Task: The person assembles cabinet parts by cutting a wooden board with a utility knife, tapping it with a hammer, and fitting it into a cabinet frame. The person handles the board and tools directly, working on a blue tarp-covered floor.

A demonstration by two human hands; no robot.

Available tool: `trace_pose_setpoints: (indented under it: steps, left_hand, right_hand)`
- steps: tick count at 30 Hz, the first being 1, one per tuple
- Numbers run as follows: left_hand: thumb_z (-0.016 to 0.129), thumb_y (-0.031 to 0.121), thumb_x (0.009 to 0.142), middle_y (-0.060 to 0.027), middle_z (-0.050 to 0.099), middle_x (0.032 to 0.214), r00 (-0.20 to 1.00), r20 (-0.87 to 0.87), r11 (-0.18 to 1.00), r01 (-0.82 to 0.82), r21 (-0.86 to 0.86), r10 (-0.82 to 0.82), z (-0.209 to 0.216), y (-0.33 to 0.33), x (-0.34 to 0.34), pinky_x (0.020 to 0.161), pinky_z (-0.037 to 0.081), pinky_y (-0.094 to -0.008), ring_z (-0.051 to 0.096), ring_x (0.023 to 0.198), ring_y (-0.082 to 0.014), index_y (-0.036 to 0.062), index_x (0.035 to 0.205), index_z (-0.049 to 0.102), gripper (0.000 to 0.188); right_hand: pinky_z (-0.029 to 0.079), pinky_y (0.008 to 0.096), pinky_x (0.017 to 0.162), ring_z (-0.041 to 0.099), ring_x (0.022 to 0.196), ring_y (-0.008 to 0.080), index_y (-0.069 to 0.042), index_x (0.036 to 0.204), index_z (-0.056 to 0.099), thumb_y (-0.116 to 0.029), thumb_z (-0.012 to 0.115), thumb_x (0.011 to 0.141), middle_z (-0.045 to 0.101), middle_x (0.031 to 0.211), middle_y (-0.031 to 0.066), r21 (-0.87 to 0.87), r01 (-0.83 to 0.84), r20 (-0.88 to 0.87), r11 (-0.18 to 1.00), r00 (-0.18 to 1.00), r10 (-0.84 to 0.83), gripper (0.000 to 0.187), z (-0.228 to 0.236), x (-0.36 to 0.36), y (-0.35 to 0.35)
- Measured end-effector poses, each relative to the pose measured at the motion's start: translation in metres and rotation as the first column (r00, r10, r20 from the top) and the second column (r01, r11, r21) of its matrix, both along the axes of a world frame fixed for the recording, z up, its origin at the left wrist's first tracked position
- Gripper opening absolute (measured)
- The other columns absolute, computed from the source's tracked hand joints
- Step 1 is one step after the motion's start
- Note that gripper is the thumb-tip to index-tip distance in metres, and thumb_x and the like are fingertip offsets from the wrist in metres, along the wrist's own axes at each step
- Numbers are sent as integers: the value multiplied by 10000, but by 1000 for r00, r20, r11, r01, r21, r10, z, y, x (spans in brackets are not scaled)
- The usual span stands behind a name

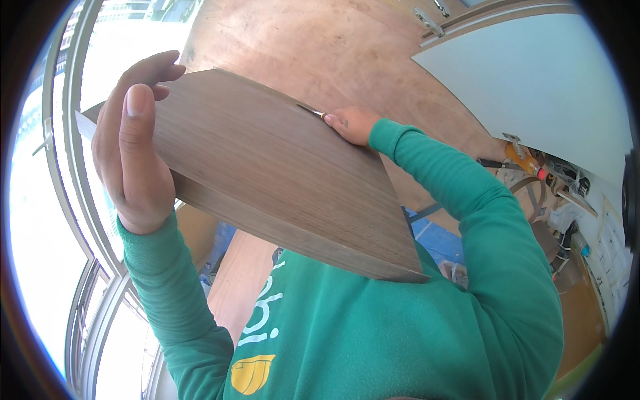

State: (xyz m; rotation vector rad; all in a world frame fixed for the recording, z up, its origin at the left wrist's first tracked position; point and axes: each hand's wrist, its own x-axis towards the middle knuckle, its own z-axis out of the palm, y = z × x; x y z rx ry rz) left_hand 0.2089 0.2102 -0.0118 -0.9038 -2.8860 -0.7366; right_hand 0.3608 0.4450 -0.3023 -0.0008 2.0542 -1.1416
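A brown wood-grain board slants in front of my chest, its near corner close to my green sweatshirt. My left hand is at the board's left end, fingers bent over it and thumb raised along the face. At the far edge, my right hand grips a slim tool with a thin dark blade and a yellowish handle; its exact kind is too small to tell. The blade lies along that edge, close to or touching it. My right fingertips are partly hidden.
Bright windows with metal frames run along the left. Reddish plywood spreads beyond the board. A white door panel with hinges stands at upper right. Hand tools and clutter lie below it, and blue sheeting shows behind the board.
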Motion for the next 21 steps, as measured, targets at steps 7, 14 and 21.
trace_pose_setpoints:
  steps: [7, 14, 21]
  left_hand:
    - [345, 487, 1089, -147, 767, 1127, 1000, 18, 1000, -10, -13, 10, -2, -2, -1, 981, 499, -415, 665, 1055, -288, 42, 1233, 754, 621]
    - [358, 561, 1063, -153, 768, 1146, 997, 38, 998, -59, -36, 61, 0, 0, 1, 985, 505, -443, 662, 1084, -295, 49, 1242, 755, 673]
    - [368, 564, 1060, -162, 771, 1139, 996, 35, 996, -84, -24, 85, -2, -2, 3, 966, 526, -453, 694, 1062, -316, 57, 1227, 765, 665]
  right_hand:
    - [504, 553, 963, 657, 1078, 476, -34, 1146, 732, -448, 382, 1126, 724, 1151, 265, 15, 2, 32, 1000, 999, -2, 542, -7, 62, 38]
    - [520, 584, 795, 666, 874, 494, -49, 1035, 720, -451, 425, 1113, 724, 929, 246, 189, -31, 48, 982, 999, 22, 504, 9, 128, 80]
    - [495, 567, 737, 635, 794, 469, -33, 950, 691, -462, 442, 1106, 694, 863, 245, 184, 19, -35, 983, 999, -13, 520, -7, 187, 109]
